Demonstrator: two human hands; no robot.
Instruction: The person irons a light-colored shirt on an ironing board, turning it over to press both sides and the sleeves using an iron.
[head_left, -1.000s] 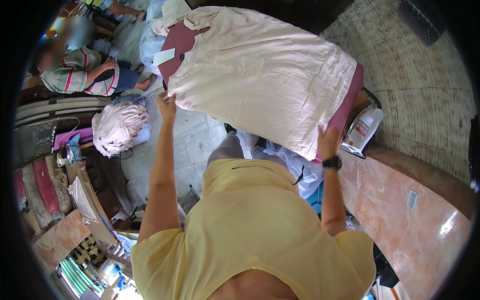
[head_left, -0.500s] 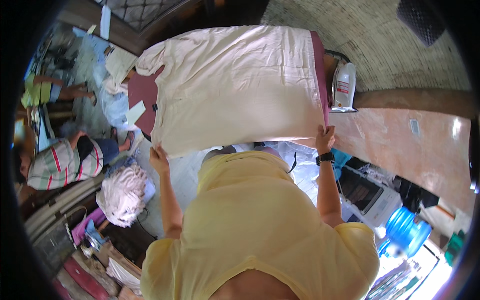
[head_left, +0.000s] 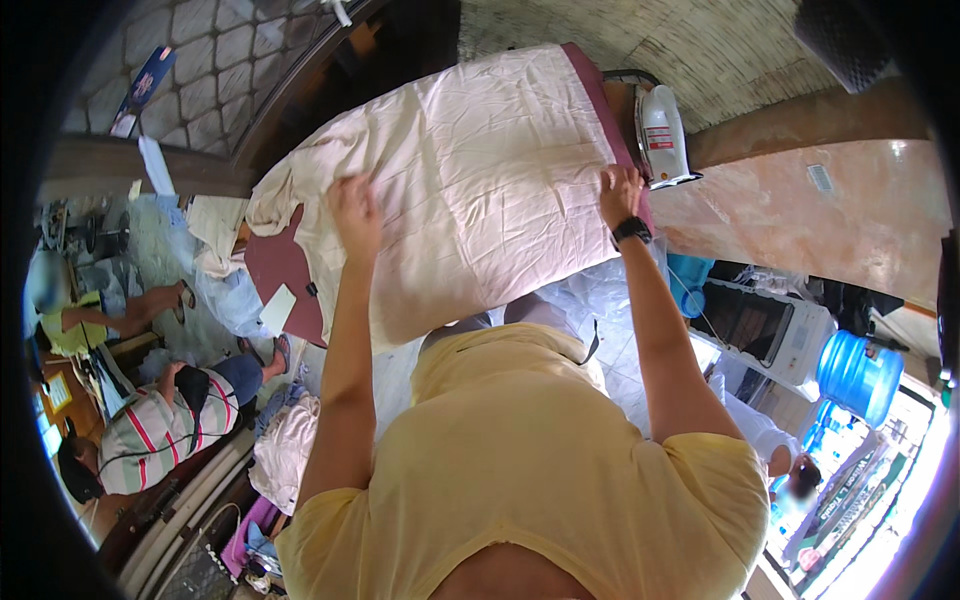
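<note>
A cream shirt [head_left: 480, 170] lies spread over a padded board with a maroon cover [head_left: 272, 262]. Its neck end, with a small black tag, is at the left, and its near side hangs over the board's front edge. My left hand [head_left: 356, 212] is over the shirt near its neck end, its fingers smeared by motion. At the shirt's right end, my right hand [head_left: 621, 192], with a black watch on the wrist, rests by the hem, fingers bent and a little apart. A white iron [head_left: 662, 135] stands just beyond the board's right end.
A white card [head_left: 278, 310] lies on the maroon cover. At the left, a seated person in a striped shirt [head_left: 165, 435] is near a cloth pile [head_left: 287, 450]; another person is farther back. A white microwave-like appliance [head_left: 765, 325] and a blue water jug [head_left: 862, 377] stand at the right.
Both hands have let go of the shirt's near edge and moved farther up over it. My left hand moved in from the lower left corner. The view has turned a little.
</note>
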